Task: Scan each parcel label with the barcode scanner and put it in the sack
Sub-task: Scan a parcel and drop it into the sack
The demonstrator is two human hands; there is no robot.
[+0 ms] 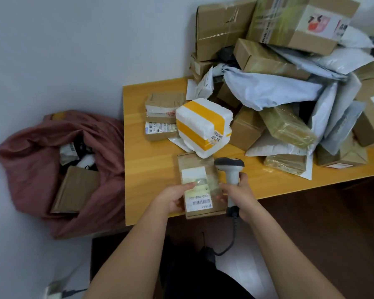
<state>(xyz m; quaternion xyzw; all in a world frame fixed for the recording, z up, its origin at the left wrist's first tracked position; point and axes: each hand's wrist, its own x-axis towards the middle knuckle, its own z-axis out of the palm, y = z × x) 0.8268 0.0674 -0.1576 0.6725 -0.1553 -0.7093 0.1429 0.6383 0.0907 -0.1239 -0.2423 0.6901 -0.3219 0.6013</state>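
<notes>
Parcel (200, 186) pinched by left hand (174, 198) at worktop (151, 180) edge; right hand (240, 197) grip wraps scanner (230, 169); label upside-down, misread likely; sack (52, 156) at 9 o'clock.

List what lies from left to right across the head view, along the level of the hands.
Sack → cardboard box inside it → left hand → small parcel → barcode scanner gripped by the right hand.
</notes>
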